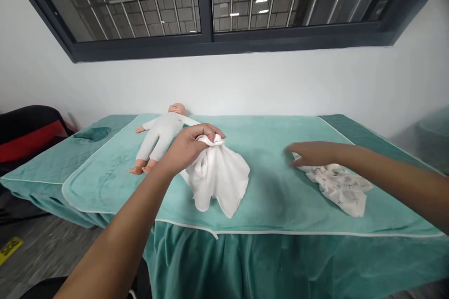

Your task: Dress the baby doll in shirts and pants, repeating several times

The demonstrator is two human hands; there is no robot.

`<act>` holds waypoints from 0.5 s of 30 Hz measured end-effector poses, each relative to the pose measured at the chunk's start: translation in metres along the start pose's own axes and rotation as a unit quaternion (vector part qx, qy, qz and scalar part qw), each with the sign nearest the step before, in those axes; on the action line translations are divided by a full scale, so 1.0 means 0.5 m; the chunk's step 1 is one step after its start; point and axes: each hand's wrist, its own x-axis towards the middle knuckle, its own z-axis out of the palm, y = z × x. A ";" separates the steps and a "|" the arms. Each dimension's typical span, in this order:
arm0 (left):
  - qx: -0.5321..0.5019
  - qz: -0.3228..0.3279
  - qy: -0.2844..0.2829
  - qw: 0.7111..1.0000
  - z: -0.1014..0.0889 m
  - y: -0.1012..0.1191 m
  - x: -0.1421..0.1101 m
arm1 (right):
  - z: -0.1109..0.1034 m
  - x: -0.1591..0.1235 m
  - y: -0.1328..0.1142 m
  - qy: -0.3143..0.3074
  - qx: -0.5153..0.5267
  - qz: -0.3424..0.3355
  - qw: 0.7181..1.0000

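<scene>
My left hand (198, 142) is closed on the gathered top edge of a small white cloth garment (220, 180). The garment hangs in folds from my fingers, its lower part spread just over the bed. Off to the right, my right hand (303, 153) reaches over a crumpled white garment with a small dark print (342, 187). Its fingertips are blurred, but thumb and fingers look apart, with a bit of white fabric visible between them. Behind my left hand, a baby doll (163, 131) in a pale bodysuit lies on its back, head toward the wall.
A green cover (259, 135) with white piping lies over the bed, a darker green skirt (273, 261) hanging down its front. The bed has a face hole (93, 134) at left, near a black and red chair (31, 135). A barred window (206, 9) is above.
</scene>
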 end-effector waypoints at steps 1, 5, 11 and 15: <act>0.001 0.008 -0.007 1.000 0.003 0.012 0.005 | -0.020 0.004 -0.044 -0.051 0.079 -0.048 0.994; 0.038 0.045 -0.029 0.998 0.017 0.057 0.024 | -0.088 0.021 -0.234 0.018 0.357 -0.228 0.906; 0.155 0.025 0.008 0.988 -0.004 0.080 0.014 | -0.114 0.043 -0.328 -0.034 0.405 -0.259 0.876; 0.294 -0.051 0.063 0.952 -0.032 0.054 0.003 | -0.114 0.042 -0.304 0.048 0.250 -0.194 0.947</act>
